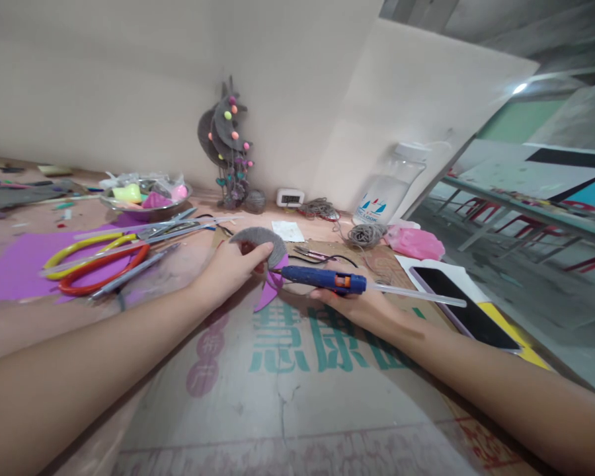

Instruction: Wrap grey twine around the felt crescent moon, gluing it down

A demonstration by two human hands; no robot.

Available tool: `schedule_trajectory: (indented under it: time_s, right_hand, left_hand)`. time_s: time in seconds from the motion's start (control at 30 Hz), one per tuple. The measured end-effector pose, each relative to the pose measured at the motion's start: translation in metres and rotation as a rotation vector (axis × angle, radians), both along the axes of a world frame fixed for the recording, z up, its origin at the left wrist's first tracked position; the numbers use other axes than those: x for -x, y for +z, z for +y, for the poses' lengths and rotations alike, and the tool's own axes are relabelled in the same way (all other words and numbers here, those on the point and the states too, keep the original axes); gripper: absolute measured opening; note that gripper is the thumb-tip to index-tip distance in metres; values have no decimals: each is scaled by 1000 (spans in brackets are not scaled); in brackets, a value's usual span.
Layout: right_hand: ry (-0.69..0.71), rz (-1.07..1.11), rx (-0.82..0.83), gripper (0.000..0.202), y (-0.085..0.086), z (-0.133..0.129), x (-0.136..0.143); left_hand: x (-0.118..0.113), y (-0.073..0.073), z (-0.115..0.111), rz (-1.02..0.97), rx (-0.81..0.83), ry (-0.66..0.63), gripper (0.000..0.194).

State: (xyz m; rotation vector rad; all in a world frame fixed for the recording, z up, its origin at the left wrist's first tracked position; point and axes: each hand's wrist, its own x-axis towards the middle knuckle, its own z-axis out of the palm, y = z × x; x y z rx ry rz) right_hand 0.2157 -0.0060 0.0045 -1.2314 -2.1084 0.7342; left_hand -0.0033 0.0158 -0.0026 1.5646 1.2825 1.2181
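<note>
My left hand [238,264] grips a crescent piece [265,239] wrapped in grey yarn, thumb on top. Its lower tip is bare purple [272,284]. A blue glue gun [322,279] with a clear glue stick [416,293] out of its back end lies in my right hand [354,304], whose fingers are partly hidden beneath it. The gun's nozzle meets the crescent, or nearly so, where the grey yarn and the purple part come together. Both hands are above a printed cardboard sheet [218,423].
Scissors with yellow and red handles [104,264] rest on a purple sheet [10,264] at left, near a metal bowl [146,213]. Behind stand a hanging moon ornament [228,132], white timer [290,198] and bottle [384,188]. Grey yarn [367,235] and a phone [463,307] are at right.
</note>
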Motion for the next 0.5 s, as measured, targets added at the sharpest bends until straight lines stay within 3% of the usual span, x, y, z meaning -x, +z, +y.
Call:
schedule_trajectory:
  time_s: [0.5]
  right_hand:
    - [16, 0, -11, 22, 2, 1, 0]
  left_hand:
    - [0, 0, 1, 3, 6, 6, 24]
